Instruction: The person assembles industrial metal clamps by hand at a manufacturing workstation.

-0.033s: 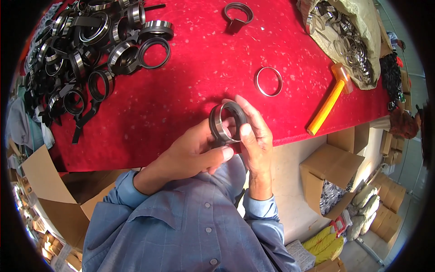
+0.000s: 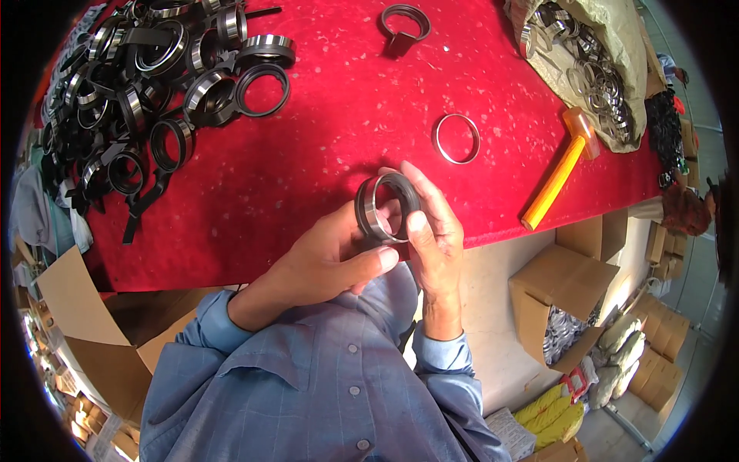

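Observation:
Above the table's near edge I hold a black ring with a shiny metal band (image 2: pixel 371 208) in both hands, tilted so its opening shows. My left hand (image 2: pixel 327 254) is closed on its left and lower side, thumb along the bottom. On the right side, my right hand (image 2: pixel 439 231) grips it with the thumb at the rim and fingers behind. Beyond the hands, a thin loose metal ring (image 2: pixel 477 138) lies flat on the red cloth (image 2: pixel 339 100). Farther off rests a single black ring with a square tab (image 2: pixel 398 45).
A heap of black and metal rings (image 2: pixel 131 112) covers the far left. At right lie a mallet with a yellow handle (image 2: pixel 553 183) and an open sack (image 2: pixel 627 46) of metal rings. Cardboard boxes (image 2: pixel 550 269) stand below the table on the right, another (image 2: pixel 77 300) at left.

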Demonstrator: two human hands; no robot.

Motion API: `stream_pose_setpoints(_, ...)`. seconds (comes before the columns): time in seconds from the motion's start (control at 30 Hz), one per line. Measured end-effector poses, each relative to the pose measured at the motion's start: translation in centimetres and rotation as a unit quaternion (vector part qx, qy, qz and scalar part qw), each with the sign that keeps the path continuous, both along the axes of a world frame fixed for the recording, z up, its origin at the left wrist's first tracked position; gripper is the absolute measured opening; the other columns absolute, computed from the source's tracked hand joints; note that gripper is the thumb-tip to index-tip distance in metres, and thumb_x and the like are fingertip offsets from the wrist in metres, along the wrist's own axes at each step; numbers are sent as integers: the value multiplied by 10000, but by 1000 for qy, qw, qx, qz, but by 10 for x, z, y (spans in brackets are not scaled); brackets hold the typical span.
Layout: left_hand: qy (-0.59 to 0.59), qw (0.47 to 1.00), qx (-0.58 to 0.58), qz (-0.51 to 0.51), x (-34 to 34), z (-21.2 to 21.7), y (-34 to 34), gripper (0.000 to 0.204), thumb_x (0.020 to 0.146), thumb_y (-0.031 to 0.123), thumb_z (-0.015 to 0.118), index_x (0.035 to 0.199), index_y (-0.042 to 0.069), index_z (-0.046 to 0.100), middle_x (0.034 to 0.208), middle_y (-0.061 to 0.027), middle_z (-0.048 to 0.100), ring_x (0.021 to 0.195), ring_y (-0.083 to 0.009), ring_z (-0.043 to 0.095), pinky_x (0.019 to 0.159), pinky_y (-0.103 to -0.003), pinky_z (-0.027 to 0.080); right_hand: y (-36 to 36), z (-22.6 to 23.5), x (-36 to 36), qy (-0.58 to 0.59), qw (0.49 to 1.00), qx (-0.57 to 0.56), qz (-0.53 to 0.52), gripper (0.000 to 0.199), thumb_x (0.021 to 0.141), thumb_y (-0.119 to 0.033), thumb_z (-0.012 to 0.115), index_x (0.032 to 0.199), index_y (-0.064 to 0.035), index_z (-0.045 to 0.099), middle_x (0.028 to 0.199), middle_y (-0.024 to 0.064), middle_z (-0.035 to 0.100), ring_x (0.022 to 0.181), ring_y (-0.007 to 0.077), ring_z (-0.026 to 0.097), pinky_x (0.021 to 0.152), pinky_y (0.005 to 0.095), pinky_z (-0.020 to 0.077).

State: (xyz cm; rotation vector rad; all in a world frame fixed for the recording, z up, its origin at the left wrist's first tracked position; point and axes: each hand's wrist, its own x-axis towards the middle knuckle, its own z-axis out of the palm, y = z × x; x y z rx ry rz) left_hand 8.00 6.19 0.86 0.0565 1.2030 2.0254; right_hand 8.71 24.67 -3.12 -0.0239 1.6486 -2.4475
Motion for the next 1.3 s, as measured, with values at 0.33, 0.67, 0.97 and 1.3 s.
stream_pose_setpoints(0.33,101,983,-128,79,11,3,1,213,944,205,673,1036,44,570,731,-5,592,647,-45,530,565,-230,411,-5,17,4,120,983,134,-42,606,986,-268,614,1465,50,423,1385,225,553,904,135,591,845,289,500)
stream_pose_setpoints(0.67,452,868,-205,14,6,-4,-8,273,836,200,732,940,9,567,716,-106,618,580,-274,604,538,-371,452,6,19,14,138,986,69,-60,701,986,-531,540,1321,85,548,1182,204,630,1026,256,645,906,343,497)
stream_pose_setpoints(0.97,558,793,-245,-20,5,-15,-5,427,775,235,799,1012,-13,545,841,-151,640,708,-353,634,653,-431,493,15,31,11,176,967,172,-59,724,948,-620,517,1018,89,646,893,165,621,777,227,585,678,326,466)
stream_pose_setpoints(1.3,557,799,-225,0,4,-13,2,458,824,384,775,986,9,567,739,-111,606,640,-306,618,592,-415,480,8,27,10,166,968,156,-107,639,963,-593,535,1018,22,699,765,49,578,662,118,488,587,266,349)
